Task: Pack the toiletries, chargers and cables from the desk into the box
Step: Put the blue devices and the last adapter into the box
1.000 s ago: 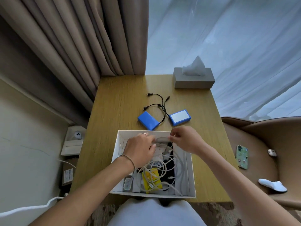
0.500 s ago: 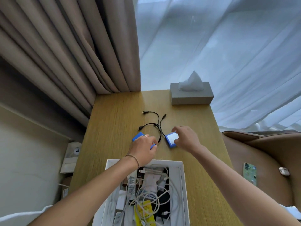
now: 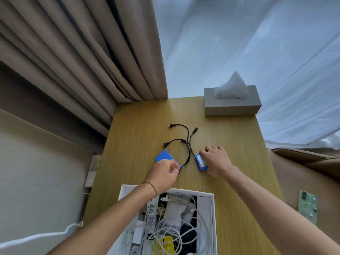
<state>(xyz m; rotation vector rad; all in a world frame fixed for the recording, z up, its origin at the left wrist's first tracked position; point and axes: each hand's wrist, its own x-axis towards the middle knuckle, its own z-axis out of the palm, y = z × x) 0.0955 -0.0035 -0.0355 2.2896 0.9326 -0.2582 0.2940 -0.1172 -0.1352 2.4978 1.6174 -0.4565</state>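
Observation:
Two flat blue battery packs lie mid-desk, joined by thin black cables [image 3: 185,142] with plug ends. My left hand [image 3: 163,173] grips the near edge of the left blue pack [image 3: 163,155], fingers curled round it. My right hand [image 3: 216,161] lies over the right blue pack [image 3: 201,161], fingers curled on its far edge; its white label shows. The white box [image 3: 211,203] stands at the desk's near edge, holding white cables, chargers, a yellow sachet and small toiletries.
A grey tissue box [image 3: 232,105] stands at the desk's far right corner. Beige curtains hang at the left, sheer white ones behind. A phone in a green case [image 3: 308,206] lies on the brown chair to the right. Wall sockets sit left of the desk.
Both hands left the box and reached forward to the blue packs. The left hand now grips the left pack, the right hand has closed over the right one. The view tilted upward.

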